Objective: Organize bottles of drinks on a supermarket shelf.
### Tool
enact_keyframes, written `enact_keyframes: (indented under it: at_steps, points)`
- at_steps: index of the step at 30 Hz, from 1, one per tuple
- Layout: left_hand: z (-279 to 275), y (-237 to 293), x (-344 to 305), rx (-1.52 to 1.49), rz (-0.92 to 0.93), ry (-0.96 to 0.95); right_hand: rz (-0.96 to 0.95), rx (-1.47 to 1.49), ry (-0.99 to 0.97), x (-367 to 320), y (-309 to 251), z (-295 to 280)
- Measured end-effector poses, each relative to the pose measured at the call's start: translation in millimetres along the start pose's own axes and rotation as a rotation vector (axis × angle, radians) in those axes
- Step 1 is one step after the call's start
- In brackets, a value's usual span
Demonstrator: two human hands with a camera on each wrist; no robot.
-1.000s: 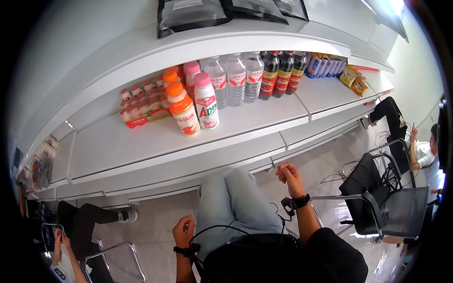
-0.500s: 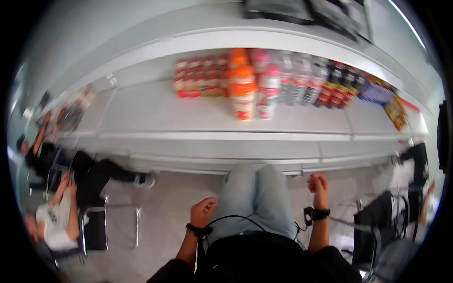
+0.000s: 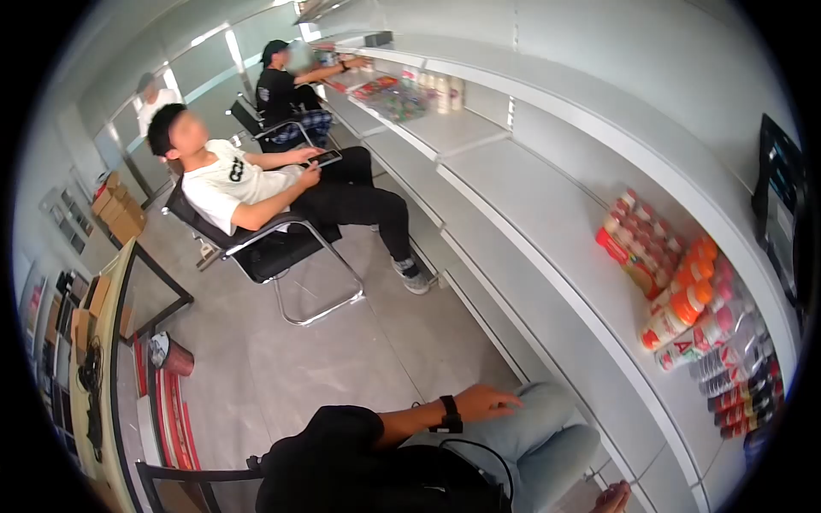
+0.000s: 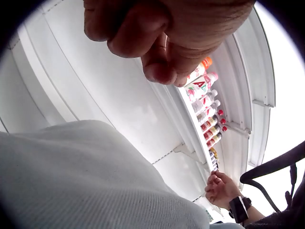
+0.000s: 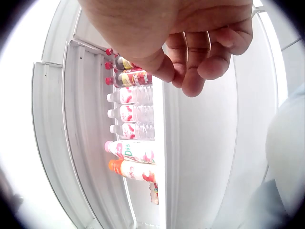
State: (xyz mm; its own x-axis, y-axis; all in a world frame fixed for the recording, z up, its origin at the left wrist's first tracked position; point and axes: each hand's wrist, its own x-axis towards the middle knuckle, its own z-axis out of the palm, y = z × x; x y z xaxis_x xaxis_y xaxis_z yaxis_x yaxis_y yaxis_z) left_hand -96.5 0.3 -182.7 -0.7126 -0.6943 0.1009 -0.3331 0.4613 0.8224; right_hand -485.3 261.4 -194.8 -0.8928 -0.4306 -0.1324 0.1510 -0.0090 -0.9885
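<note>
My left hand (image 3: 487, 402) is over the left thigh of my jeans (image 3: 547, 453), fingers relaxed and holding nothing. At the bottom edge of the head view, part of my right hand (image 3: 612, 498) shows beside the shelf unit; the right wrist view has its fingers (image 5: 193, 83) loosely bent and without any object. Nearest on the shelf (image 3: 547, 214) are an orange-capped bottle (image 3: 671, 323) and a pink-capped bottle (image 3: 691, 344). Beside them are a pack of small red-and-white bottles (image 3: 637, 235), clear water bottles (image 5: 138, 113) and dark red-labelled bottles (image 5: 136, 77).
On the left a person in a white shirt (image 3: 227, 184) sits in a chair holding a phone (image 3: 325, 158). Farther back, a person in black (image 3: 278, 94) reaches to the shelf. A desk (image 3: 107, 342) and a bin (image 3: 175, 355) stand at left.
The head view has swung far to the left, so the bottles now appear at the right edge and the seated people came into fuller view. Both hands stay low near the lap, without anything held.
</note>
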Motion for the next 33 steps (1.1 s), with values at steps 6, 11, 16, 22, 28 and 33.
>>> enact_keyframes:
  at_steps: [6,11,16,22,28,33]
  points:
    - [-2,12,0,-0.019,-0.012,-0.053,0.028,0.015,-0.037,-32,-56,43]
    - [0,11,1,-0.03,-0.027,-0.104,0.042,0.035,-0.059,-43,-68,52]
    - [7,8,0,-0.014,0.016,-0.09,0.041,0.049,-0.063,-48,-74,53]
    - [5,21,1,-0.011,0.037,-0.085,-0.008,0.039,-0.089,-40,-59,33]
    - [5,19,2,-0.073,0.025,-0.022,-0.028,0.039,-0.098,-40,-55,36]
    - [4,19,1,-0.019,0.035,-0.035,0.001,0.014,-0.052,-21,-22,21]
